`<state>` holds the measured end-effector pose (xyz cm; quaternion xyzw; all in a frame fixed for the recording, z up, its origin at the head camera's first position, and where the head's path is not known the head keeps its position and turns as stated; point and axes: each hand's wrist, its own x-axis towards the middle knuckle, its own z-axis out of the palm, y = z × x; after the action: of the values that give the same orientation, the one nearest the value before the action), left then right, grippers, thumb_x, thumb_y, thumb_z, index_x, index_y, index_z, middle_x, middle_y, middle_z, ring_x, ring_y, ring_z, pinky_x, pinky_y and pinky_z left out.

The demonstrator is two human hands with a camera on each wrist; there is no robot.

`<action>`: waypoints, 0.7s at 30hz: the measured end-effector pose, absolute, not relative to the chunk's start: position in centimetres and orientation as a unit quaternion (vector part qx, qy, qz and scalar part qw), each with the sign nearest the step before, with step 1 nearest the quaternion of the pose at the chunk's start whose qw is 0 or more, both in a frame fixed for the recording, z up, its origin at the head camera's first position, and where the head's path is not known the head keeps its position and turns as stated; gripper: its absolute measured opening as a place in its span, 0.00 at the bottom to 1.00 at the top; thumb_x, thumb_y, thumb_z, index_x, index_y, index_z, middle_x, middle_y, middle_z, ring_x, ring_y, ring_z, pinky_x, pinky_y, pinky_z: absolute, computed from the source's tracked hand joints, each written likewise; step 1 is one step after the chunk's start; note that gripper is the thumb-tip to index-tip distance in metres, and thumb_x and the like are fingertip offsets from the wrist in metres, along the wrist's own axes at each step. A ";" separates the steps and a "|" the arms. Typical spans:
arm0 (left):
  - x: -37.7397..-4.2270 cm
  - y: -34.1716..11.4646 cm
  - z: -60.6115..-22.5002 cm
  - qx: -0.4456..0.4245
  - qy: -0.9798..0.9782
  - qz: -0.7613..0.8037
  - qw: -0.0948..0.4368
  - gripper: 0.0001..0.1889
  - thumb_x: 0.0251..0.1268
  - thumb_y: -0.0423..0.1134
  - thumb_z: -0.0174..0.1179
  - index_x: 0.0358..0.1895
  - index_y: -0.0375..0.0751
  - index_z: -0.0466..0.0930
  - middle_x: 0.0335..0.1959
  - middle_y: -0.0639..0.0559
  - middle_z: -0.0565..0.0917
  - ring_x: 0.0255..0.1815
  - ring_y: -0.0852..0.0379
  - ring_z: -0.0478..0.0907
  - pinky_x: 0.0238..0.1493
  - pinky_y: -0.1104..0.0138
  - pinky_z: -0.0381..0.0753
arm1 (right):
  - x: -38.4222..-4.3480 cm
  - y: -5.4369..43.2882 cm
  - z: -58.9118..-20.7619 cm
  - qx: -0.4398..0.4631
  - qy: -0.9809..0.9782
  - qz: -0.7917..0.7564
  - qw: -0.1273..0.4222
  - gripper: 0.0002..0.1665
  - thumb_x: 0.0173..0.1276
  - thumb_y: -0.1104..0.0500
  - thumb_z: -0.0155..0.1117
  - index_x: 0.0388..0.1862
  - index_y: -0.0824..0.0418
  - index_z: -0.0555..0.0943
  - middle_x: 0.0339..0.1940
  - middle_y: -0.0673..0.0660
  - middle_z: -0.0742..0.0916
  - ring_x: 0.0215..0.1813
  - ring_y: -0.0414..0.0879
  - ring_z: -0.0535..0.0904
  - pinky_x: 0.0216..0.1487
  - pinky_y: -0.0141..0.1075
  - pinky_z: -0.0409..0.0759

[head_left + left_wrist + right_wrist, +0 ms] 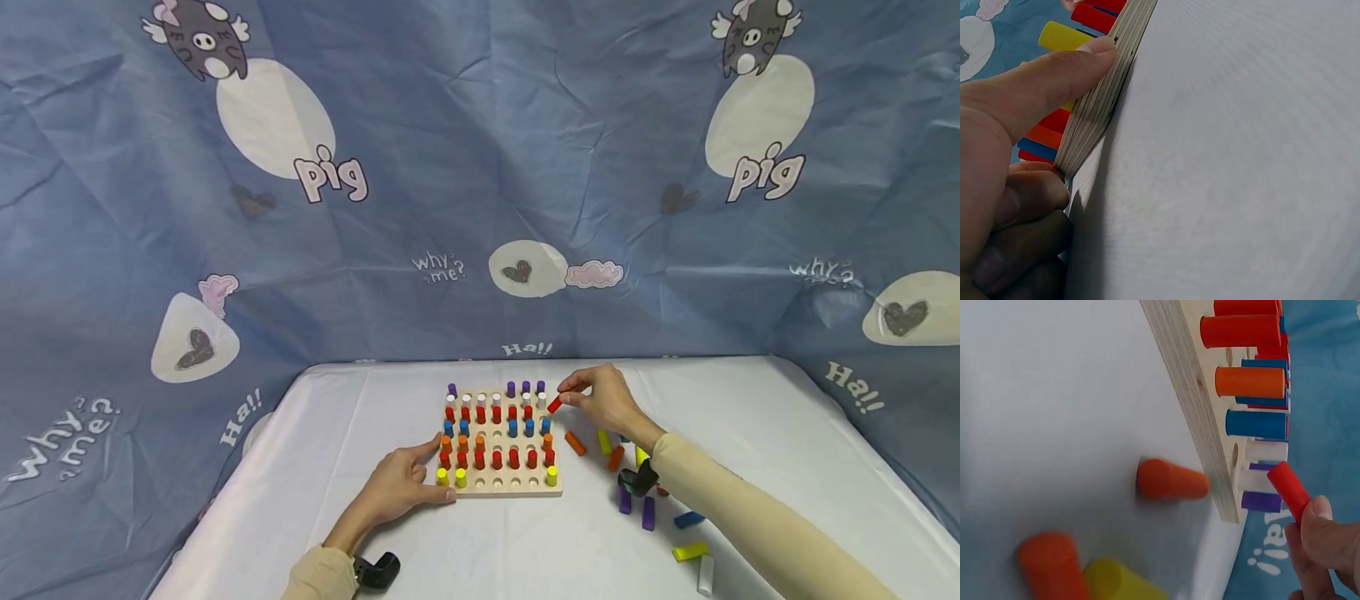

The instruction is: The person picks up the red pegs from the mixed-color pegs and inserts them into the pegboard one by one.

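Observation:
A wooden pegboard [510,492] lies on the table, bearing rows of upright coloured pegs. My left hand [401,481] grips its near left corner, thumb along the front edge and index finger by the left side; in the left wrist view the thumb [1054,78] presses the layered edge beside a yellow peg [1063,36]. Between thumb and fingertips, my right hand [603,400] pinches a red peg [554,404], tilted, beside the right end of the upper red row. The right wrist view shows this red peg [1289,487] apart from the board, near an open hole [1235,454].
Loose pegs lie right of the board: an orange peg [575,442] close to its edge, purple pegs [648,512], a blue peg [689,519], a yellow peg [690,552] and a white peg [706,575]. A printed blue cloth [450,167] hangs behind the white table.

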<state>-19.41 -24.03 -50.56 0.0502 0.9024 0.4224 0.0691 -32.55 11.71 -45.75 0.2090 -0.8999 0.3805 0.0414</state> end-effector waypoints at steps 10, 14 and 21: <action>-19.5 -23.8 -50.5 0.055 0.905 0.415 0.068 0.55 0.48 0.57 0.83 0.80 0.39 0.69 0.12 0.63 0.59 0.16 0.64 0.52 0.21 0.70 0.55 | -32.9 9.8 -46.9 0.197 -0.903 0.380 0.037 0.03 0.66 0.64 0.78 0.37 0.56 0.93 0.31 0.49 0.93 0.44 0.49 0.87 0.56 0.50 0.75; -19.6 -23.8 -50.6 0.050 0.906 0.414 0.070 0.55 0.47 0.56 0.83 0.80 0.40 0.69 0.12 0.63 0.60 0.16 0.64 0.53 0.21 0.70 0.55 | -33.0 9.4 -47.1 0.192 -0.909 0.367 0.041 0.03 0.66 0.63 0.78 0.36 0.55 0.93 0.31 0.49 0.92 0.49 0.52 0.85 0.62 0.54 0.72; -19.6 -24.0 -50.6 0.049 0.908 0.410 0.069 0.55 0.48 0.57 0.83 0.79 0.39 0.69 0.12 0.63 0.59 0.16 0.64 0.52 0.21 0.71 0.55 | -33.0 9.2 -46.6 0.198 -0.916 0.346 0.044 0.04 0.64 0.64 0.79 0.35 0.54 0.93 0.29 0.47 0.92 0.51 0.53 0.83 0.67 0.57 0.69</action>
<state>-19.56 -24.02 -50.58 0.0495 0.9080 0.4102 0.0688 -32.99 9.17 -46.57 0.1982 -0.9160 0.3461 0.0441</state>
